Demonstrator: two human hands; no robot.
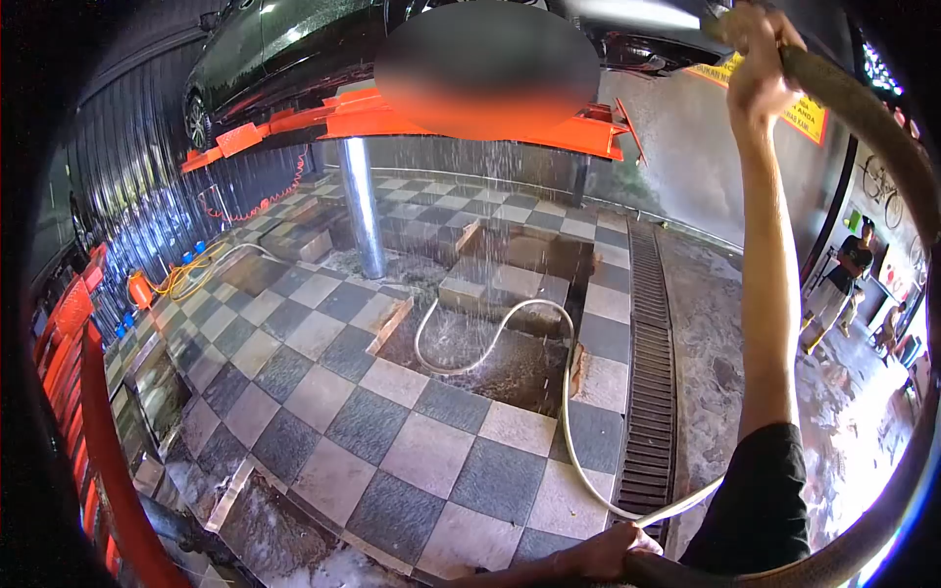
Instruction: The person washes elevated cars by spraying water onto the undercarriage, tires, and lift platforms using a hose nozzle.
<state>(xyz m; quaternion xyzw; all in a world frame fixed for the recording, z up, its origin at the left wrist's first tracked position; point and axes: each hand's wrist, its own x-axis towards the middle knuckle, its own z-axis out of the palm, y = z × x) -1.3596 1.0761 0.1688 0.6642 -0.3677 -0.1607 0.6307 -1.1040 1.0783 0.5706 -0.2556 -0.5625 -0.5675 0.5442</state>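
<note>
High at the upper right, my right hand is closed round the end of a thick brown hose. A white jet of water leaves it leftward along the raised dark car. The hose loops down the right edge to the bottom, where my left hand is wrapped round it. A thin cream hose curves from a wet floor pit and passes behind my right arm. Water drips from the car, which rests on an orange lift. A blurred patch hides the lift's middle.
A shiny lift column stands on the checkered tile floor, which has several sunken pits. A drain grate runs along the right. Red metalwork and a coiled yellow hose are left. A person stands far right.
</note>
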